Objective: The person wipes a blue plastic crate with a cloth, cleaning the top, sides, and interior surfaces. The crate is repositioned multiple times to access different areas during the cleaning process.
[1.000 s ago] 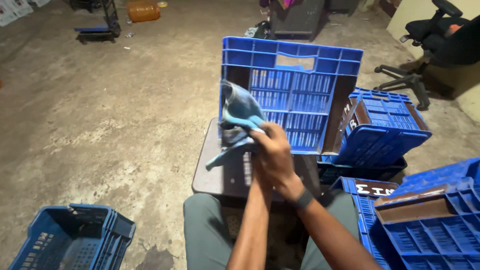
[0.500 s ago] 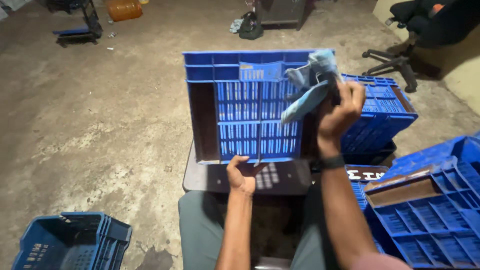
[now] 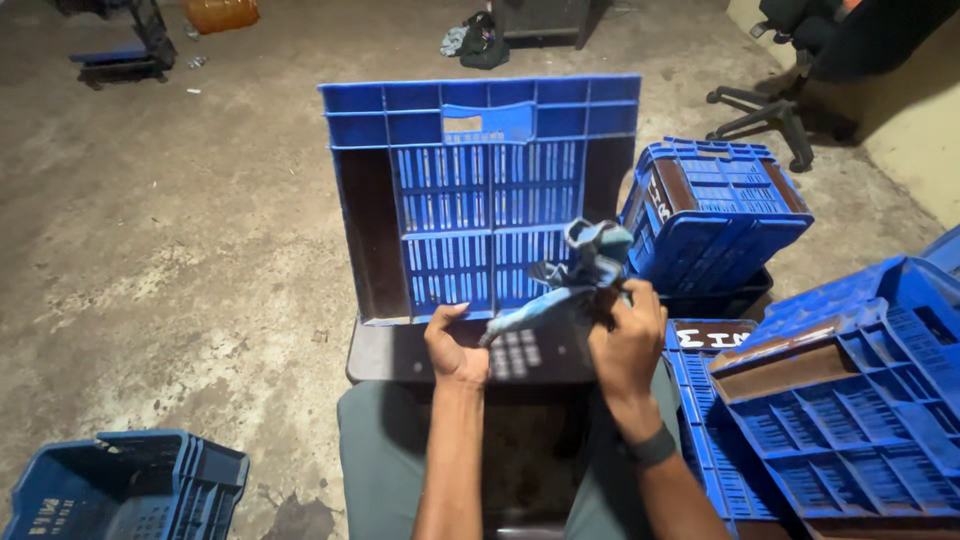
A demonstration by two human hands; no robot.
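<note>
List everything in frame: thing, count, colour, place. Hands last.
upright crate: 1, blue, standing on its side on the dark stool, open side toward the camera
dark stool: 1, dark brown, in front of the knees
cloth: 1, blue-grey, bunched, in front of the crate's lower right
crates at right: several, blue, some with brown sides, stacked and tilted
crate at lower left: 1, blue, on the floor
office chair: 1, black, top right
container: 1, orange, top edge
cloth heap: 1, dark, on the far floor
floor: concrete, stained
wristband: 1, black, right wrist
left hand: at crate's bottom edge
right hand: grips the cloth
</note>
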